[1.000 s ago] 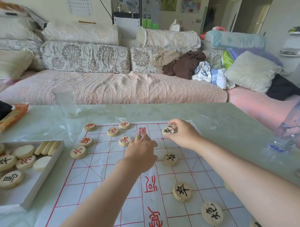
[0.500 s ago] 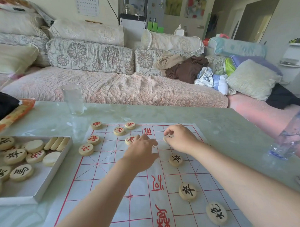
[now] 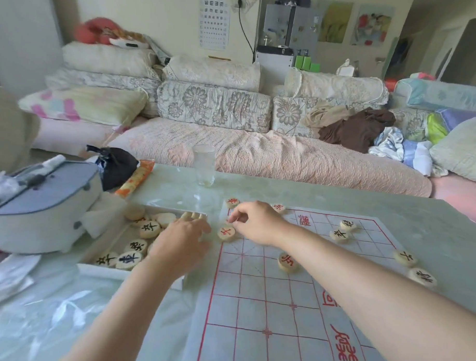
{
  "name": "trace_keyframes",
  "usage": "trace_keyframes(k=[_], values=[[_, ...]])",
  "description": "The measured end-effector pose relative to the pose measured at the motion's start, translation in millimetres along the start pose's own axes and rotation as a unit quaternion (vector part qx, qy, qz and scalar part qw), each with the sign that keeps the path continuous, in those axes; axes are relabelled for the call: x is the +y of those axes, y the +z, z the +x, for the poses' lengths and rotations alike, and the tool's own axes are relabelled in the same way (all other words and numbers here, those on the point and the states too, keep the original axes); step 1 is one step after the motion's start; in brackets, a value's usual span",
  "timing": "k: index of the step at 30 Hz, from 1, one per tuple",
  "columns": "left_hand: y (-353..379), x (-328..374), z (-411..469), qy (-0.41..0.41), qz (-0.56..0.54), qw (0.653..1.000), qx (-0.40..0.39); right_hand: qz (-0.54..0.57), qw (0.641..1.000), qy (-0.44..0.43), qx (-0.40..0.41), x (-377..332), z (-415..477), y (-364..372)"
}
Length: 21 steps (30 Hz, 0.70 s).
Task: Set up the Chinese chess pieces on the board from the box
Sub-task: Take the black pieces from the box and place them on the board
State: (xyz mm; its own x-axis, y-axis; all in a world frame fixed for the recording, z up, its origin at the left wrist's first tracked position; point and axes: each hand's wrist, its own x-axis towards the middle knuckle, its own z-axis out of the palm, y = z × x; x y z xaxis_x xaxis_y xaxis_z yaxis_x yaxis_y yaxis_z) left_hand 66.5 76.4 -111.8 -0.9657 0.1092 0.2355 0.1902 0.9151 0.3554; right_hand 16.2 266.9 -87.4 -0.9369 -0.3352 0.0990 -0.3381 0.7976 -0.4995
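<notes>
Nearest you: the board (image 3: 252,309), a pale sheet with a red grid, lies flat on the glossy green table (image 3: 422,228). Both your bare forearms stretch out over it. 1 lone red disc (image 3: 287,261) sits on the grid between your 2 forearms, close to the right one. By the right border, 2 outer black discs (image 3: 405,257) lie just outside the red line. 2 inner black discs (image 3: 339,235) sit side by side inside it, farther up.

Just beside the board's left edge: the white box (image 3: 108,271), shallow and open. It holds the boxed pieces (image 3: 149,228), some showing black characters, some blank side up, a few on edge at the far right corner. Your left hand (image 3: 179,241) is palm down over the box's right end. Blur hides the fingertips, so I cannot tell whether it grasps anything.

Your right hand (image 3: 257,223) hovers at the board's far left corner, fingers curled, thumb and forefinger drawn together. Whether they pinch a piece I cannot tell. 1 near red piece (image 3: 226,233) lies just beside those fingertips. 1 corner red piece (image 3: 232,202) lies beyond, and 1 hidden red piece (image 3: 278,207) shows partly behind the knuckles.

Farther: a clear glass (image 3: 204,165) stands upright. To its left are an orange packet (image 3: 135,178), a black bag (image 3: 115,165) and a grey-lidded white case (image 3: 43,208). Beyond the table is a sofa (image 3: 257,158) with floral cushions and a brown clothes heap (image 3: 356,127).
</notes>
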Motion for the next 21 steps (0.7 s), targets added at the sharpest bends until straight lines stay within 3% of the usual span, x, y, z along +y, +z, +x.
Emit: trace_keyframes(k=[9, 16, 21], values=[[-34, -107, -32, -0.134, -0.012, 0.991, 0.014, -0.029, 0.994, -0.046, -0.098, -98, 34, 73], [-45, -131, -37, -0.142, -0.041, 0.989, -0.025, -0.21, 0.969, -0.055, -0.118, -127, 37, 107], [-50, -128, -41, -0.148, -0.034, 0.987, -0.056, -0.229, 0.965, -0.04, -0.124, -128, 37, 114]])
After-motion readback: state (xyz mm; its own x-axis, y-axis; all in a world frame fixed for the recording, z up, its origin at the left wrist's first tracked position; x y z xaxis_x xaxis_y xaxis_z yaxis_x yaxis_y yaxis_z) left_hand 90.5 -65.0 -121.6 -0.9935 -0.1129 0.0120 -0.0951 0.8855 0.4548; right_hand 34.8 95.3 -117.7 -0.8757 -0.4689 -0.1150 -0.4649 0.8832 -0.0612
